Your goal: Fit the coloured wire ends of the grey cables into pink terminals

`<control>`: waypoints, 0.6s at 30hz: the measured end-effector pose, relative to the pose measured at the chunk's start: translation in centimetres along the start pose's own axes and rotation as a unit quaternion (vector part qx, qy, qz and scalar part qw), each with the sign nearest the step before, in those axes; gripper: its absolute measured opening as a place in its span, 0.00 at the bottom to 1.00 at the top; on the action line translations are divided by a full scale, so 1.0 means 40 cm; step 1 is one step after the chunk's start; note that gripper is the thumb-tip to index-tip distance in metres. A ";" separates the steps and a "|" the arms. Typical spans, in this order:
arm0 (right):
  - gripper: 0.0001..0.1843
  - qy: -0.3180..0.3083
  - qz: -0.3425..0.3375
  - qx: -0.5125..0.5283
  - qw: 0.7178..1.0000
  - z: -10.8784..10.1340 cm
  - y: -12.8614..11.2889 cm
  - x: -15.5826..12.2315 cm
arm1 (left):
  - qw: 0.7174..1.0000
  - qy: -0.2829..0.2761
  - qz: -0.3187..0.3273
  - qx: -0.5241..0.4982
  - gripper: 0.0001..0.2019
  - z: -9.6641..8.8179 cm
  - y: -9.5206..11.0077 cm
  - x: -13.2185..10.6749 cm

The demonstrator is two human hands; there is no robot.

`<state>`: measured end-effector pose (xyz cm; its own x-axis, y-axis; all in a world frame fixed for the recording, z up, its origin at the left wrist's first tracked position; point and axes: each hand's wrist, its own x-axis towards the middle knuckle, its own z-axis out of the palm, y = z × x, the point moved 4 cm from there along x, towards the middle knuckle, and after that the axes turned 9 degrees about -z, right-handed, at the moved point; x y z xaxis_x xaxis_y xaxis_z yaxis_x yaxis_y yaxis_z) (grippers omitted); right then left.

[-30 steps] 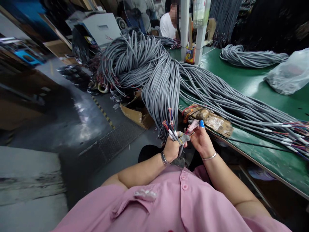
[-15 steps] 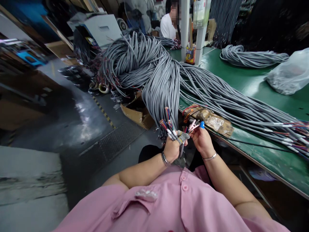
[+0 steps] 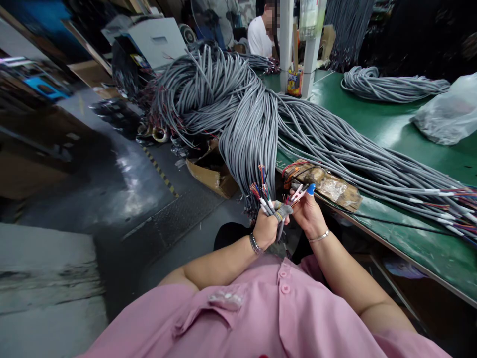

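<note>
My left hand [image 3: 266, 229] is closed around several grey cables [image 3: 263, 205]. Their ends stick up past the fingers, with white bands and fanned-out coloured wires. A grey-and-yellow finger cover [image 3: 282, 213] sits on the left thumb. Close beside it, my right hand [image 3: 310, 217] pinches a small pink-and-white tool [image 3: 298, 193] of a kind I cannot make out. The tool is next to thin coloured wires between the hands. The right thumb wears a blue cover [image 3: 310, 189]. Right behind the left hand hangs a thick bundle of grey cables [image 3: 249, 134].
More grey cables [image 3: 357, 154] stretch along the green table [image 3: 402, 122]. A taped brown block [image 3: 328, 186] lies at its near edge. An open cardboard box [image 3: 210, 176] stands on the floor. A coiled cable bundle [image 3: 391, 87] and plastic bag [image 3: 452, 117] lie farther back. A person [image 3: 261, 37] is behind.
My right hand and the pink-and-white tool have shifted slightly toward the left hand. The left hand keeps its hold on the cables, almost still.
</note>
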<state>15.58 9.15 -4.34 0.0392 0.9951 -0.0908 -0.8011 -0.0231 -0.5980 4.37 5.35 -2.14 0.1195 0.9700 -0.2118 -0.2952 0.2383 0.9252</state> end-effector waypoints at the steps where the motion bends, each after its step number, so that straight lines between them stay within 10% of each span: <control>1: 0.21 0.003 -0.003 0.001 1.000 0.001 0.000 0.000 | 1.000 0.000 0.000 0.001 0.14 -0.002 -0.001 0.000; 12: 0.29 -0.064 0.049 -0.037 0.996 -0.013 -0.020 -0.033 | 1.000 -0.001 -0.003 0.017 0.14 -0.021 -0.005 -0.018; 18: 0.16 -0.128 0.047 -0.168 0.976 -0.020 -0.048 -0.096 | 0.998 -0.005 -0.002 0.069 0.14 -0.037 -0.008 -0.030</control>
<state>17.43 5.31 -3.48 -0.2102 0.9775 0.0178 -0.5509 -0.1034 -0.8282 2.93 4.19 -2.65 0.1303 0.9682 -0.2134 -0.1606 0.2330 0.9591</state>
